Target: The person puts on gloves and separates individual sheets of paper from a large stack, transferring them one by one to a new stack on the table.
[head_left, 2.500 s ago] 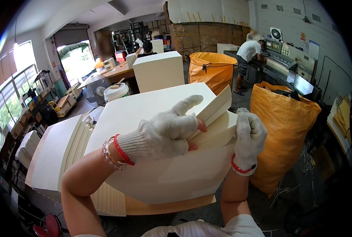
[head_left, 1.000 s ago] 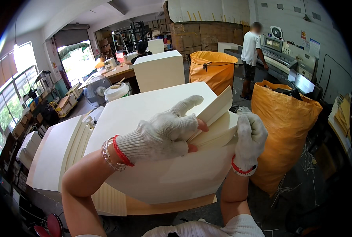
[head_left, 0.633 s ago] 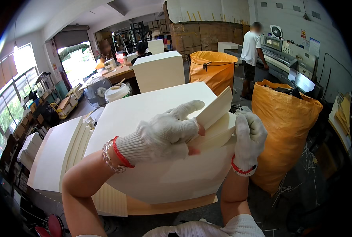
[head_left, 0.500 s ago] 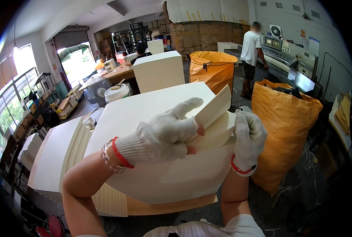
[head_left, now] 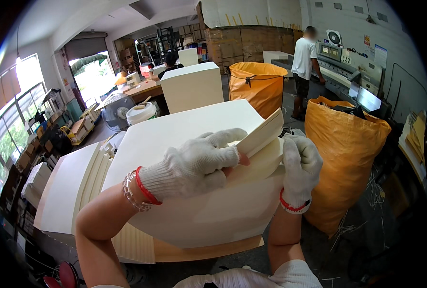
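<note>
The stack (head_left: 184, 119) of paper is directly in front of the person, broad, pale cream and smooth on top, with its front side dropping in a wide whitish face marked by faint shading. At its right end the paper is lifted in two flaps. The upper flap (head_left: 267, 130) is stiff and nearly straight, slanting up to the right, with a thin line along its edge. The lower flap (head_left: 261, 162) bows in a soft curve beneath it and looks slightly yellower.

The left hand (head_left: 192, 163), in a white knit glove with red at the cuff, lies over the stack palm down. Its grip is narrow: two bare fingertips sit close together against the paper, and the upper flap is held at its lower end. The right hand (head_left: 301, 163), gloved alike, is curled at the stack's right edge, its grip closed on the tip of the lower flap; the exact contact is hidden.

Under the stack's front edge shows a tan board (head_left: 204, 251). To the left is a pile (head_left: 67, 185) of similar paper with a stepped side. An orange sack (head_left: 340, 163) bulges beyond the right hand, and a pale block (head_left: 192, 89) stands behind the stack
</note>
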{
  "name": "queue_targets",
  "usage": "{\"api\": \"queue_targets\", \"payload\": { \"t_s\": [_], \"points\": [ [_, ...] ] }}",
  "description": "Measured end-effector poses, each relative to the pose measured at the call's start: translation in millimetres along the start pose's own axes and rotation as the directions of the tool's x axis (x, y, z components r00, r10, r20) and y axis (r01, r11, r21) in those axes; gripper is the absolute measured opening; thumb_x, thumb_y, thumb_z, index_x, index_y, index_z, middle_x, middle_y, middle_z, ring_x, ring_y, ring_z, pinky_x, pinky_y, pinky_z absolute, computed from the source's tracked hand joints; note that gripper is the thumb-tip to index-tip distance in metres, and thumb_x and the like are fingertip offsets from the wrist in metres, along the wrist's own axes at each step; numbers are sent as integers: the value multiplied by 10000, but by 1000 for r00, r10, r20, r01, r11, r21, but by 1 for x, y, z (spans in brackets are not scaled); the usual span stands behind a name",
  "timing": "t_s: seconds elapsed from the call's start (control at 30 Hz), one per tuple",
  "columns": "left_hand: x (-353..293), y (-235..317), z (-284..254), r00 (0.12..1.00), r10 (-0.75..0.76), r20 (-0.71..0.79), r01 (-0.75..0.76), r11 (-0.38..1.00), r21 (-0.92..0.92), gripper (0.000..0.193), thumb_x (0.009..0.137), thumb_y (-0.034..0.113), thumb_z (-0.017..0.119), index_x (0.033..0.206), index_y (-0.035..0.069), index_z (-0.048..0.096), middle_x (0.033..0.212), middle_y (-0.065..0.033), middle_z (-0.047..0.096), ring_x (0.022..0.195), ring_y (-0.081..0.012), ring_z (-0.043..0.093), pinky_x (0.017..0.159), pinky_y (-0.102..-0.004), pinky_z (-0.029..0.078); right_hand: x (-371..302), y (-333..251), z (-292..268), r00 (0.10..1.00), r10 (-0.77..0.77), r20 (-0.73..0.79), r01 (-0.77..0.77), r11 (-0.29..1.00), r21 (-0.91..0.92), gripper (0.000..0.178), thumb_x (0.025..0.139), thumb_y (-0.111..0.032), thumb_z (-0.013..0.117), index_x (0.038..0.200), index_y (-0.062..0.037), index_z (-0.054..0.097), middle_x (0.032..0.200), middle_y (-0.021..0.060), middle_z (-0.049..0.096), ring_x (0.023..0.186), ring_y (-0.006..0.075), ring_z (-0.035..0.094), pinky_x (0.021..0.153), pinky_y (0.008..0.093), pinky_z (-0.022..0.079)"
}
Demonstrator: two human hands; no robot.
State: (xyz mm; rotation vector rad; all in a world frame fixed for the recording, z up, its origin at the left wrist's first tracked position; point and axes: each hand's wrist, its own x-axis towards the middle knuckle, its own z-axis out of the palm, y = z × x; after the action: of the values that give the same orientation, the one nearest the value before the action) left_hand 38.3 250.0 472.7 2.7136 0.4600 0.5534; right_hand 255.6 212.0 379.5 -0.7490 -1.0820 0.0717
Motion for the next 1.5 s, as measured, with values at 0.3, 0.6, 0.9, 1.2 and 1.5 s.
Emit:
{"api": "queue_targets", "payload": {
  "t_s": [0.3,0.6,0.9,1.2,1.5],
  "points": [
    [-3,4,2,996,-75,-53,74,997,-12,315,726,6,797,1008,42,662,1495,-216,399,1200,-318,581,954,-337,499,0,-1,0,1000,-6,-1,6,1000,13,131,894,-22,656,784,40,623,762,84,649,679,92,567,640,252,473],
    [-7,-9,6,989,47,-141,-46,999,11,340,716,-33,774,1035,52,692,1396,-184,526,1055,-281,661,849,-322,536,0,3,2,981,-178,-72,171,980,-102,112,900,-56,624,832,33,628,818,113,650,786,212,627,758,352,511],
    [-11,0,25,990,-14,-141,92,821,563,421,869,202,638,1274,136,541,1170,-66,650,993,-227,692,760,-370,573,-16,-54,19,676,-214,705,562,769,-306,209,808,-59,598,989,30,654,991,229,651,911,436,600,827,472,480],
    [7,10,4,929,-364,70,205,661,722,388,902,255,618,1258,137,515,1122,-100,617,977,-311,672,745,-438,570,-34,-63,44,596,-210,775,629,722,-289,292,826,-101,616,1092,19,625,1035,229,638,932,440,588,829,479,474],
    [-50,7,-126,546,-310,-778,524,851,28,320,810,222,678,1102,118,599,987,-120,670,932,-252,668,840,-385,511,-118,-89,185,402,-467,788,749,662,10,440,758,-242,698,1101,11,587,1076,164,625,992,346,613,889,440,499]
  ]
}}
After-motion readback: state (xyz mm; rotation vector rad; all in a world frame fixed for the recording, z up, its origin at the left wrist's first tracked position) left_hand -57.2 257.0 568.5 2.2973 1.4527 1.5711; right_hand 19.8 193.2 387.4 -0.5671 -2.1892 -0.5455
